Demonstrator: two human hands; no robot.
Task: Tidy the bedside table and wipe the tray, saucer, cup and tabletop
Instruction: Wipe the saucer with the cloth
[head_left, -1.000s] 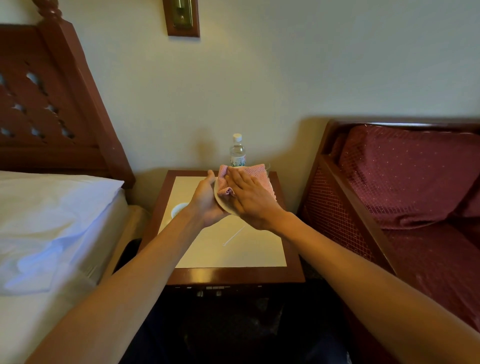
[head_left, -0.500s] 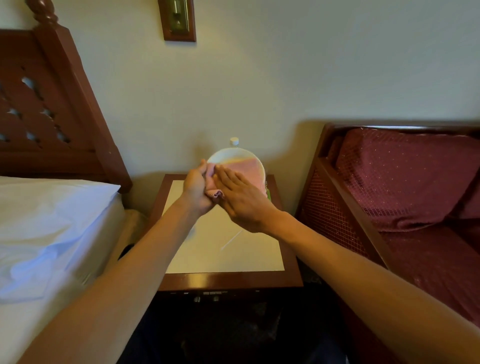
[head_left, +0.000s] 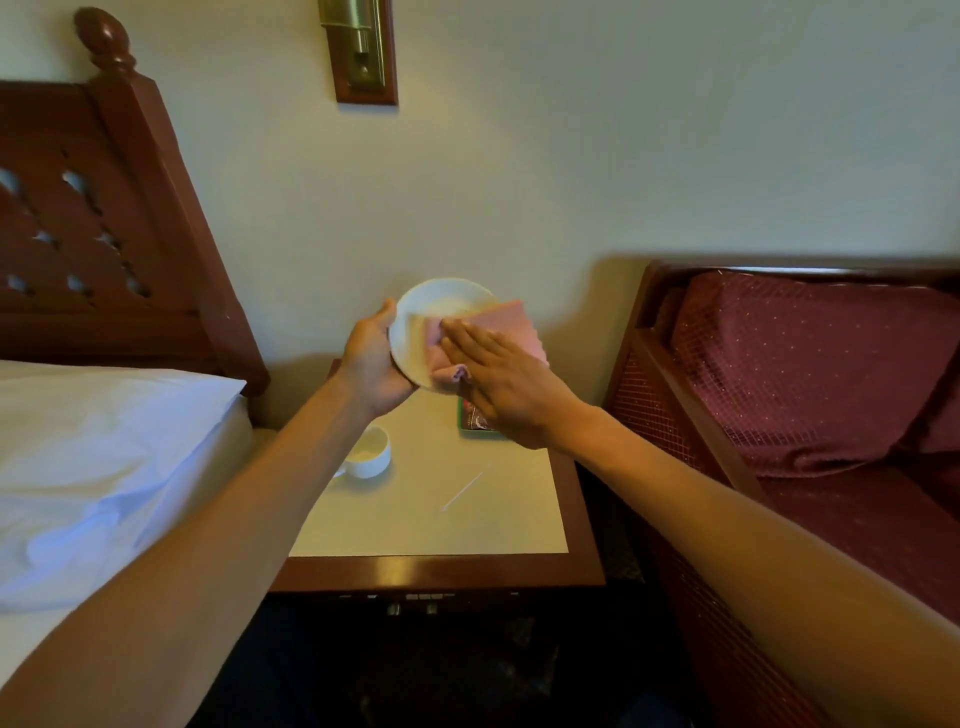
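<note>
My left hand (head_left: 371, 361) grips a white saucer (head_left: 426, 312) by its left rim and holds it tilted, face towards me, above the back of the bedside table (head_left: 467, 519). My right hand (head_left: 498, 376) lies flat with fingers stretched, pressing a folded pink cloth (head_left: 504, 327) against the saucer's face. A white cup (head_left: 369, 452) stands on the cream tabletop under my left forearm. A thin white stick (head_left: 465, 488) lies on the tabletop to its right. The water bottle is hidden behind the saucer.
A green and red packet (head_left: 470, 418) lies on the table under my right hand. A bed with a white pillow (head_left: 104, 452) and a dark wooden headboard (head_left: 119, 218) stands to the left. A red cushioned seat (head_left: 810, 374) stands to the right. A wall lamp bracket (head_left: 361, 49) hangs above.
Both hands have lifted the saucer and cloth higher and tilted the saucer's face towards me. The cloth has slid to the saucer's right side. The cup is in view again.
</note>
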